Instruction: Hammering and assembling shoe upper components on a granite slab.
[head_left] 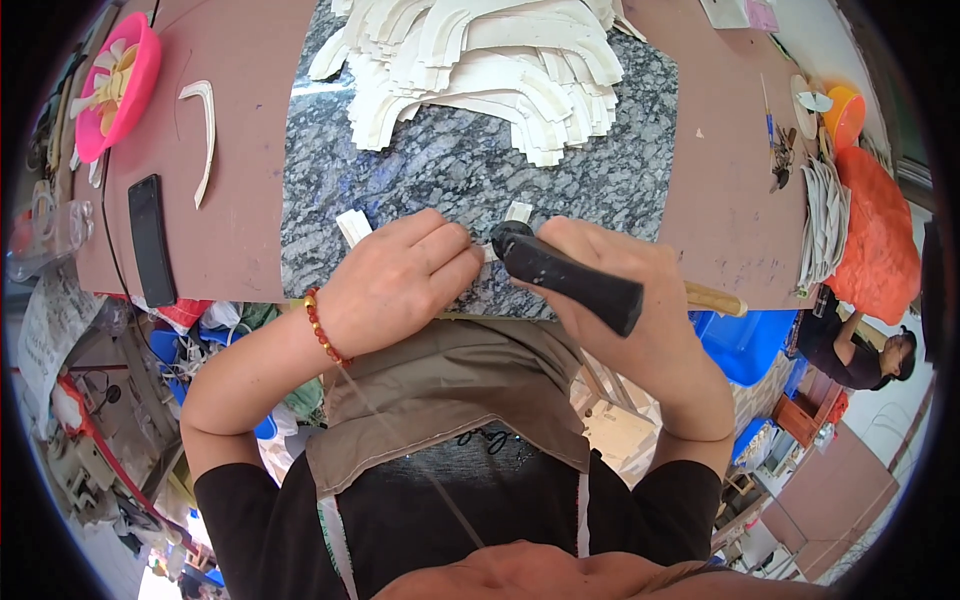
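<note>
My left hand [400, 268] rests at the near edge of a speckled grey stone slab [440, 175], its fingers pressed together on a white curved piece [353, 227]. One end of that piece shows beside the knuckles; another white end [518, 212] shows just past the hammer. Most of it is covered by the hands. My right hand [635, 268] is wrapped round a hammer [580, 278] with a black head. Its wooden handle [718, 299] sticks out to the right of the hand. The round face of the head is low over the slab, close to my left fingertips; contact cannot be made out.
A large heap of white curved pieces [480, 70] covers the far slab. Leftward lie a single curved strip [208, 140], a black phone [152, 240] and a pink bowl [135, 85]. At right are stacked pieces [825, 225] and a red bag [873, 225]. Another person [850, 350] is beyond.
</note>
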